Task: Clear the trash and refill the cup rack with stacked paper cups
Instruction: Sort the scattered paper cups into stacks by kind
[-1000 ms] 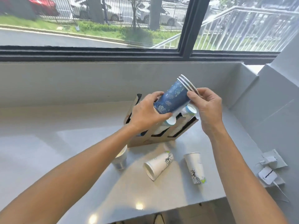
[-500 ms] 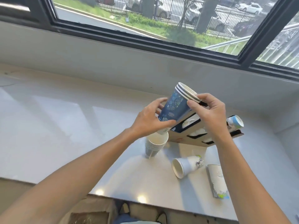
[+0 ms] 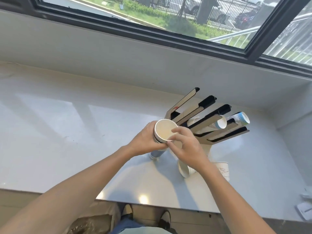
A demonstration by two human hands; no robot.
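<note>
1. We wrap our left hand [image 3: 145, 141] around a nested stack of blue paper cups with cream insides [image 3: 164, 131], gripping its side just under the rims, mouth turned up toward us.
2. Our right hand [image 3: 187, 147] pinches the near rim of the top cup, thumb and fingertips [image 3: 175, 130] closed on its edge.
3. The stack stands upright, its foot resting on the pale grey stone counter [image 3: 67, 141], beside the rack's base.
4. Just behind our hands stands the slanted tan cardboard cup rack with black slots [image 3: 207, 120]; a white paper cup [image 3: 222, 122] and a white cup with blue print [image 3: 241, 118] poke out of its right-hand slots.
5. Under our right wrist, a white paper cup lying on its side [image 3: 184, 170] rests on the counter; beside it sits another white printed cup [image 3: 222, 169], partly hidden.
6. A dark-framed window [image 3: 253, 46] runs along the wall behind.
</note>
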